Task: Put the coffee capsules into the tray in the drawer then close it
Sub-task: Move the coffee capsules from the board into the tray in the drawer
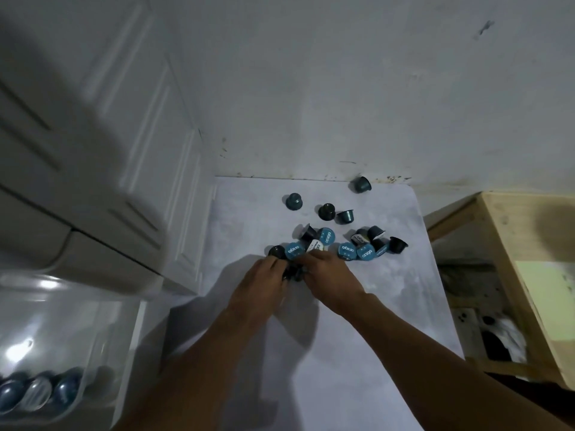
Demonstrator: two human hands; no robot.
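Observation:
Several dark and blue-lidded coffee capsules [348, 251] lie scattered on a white table [357, 337]. Single ones sit farther back, one [294, 201] at mid-left and one [362, 184] by the wall. My left hand [261, 289] and my right hand [331, 283] meet at the near edge of the pile, fingers curled around dark capsules [294, 273] between them. At the lower left an open clear drawer [62, 321] holds a tray with three blue capsules [40, 391] in a row.
A white drawer unit [77, 181] rises on the left above the open drawer. A white wall closes the back. A wooden crate [513, 275] stands to the right of the table, with dark clutter on the floor beside it.

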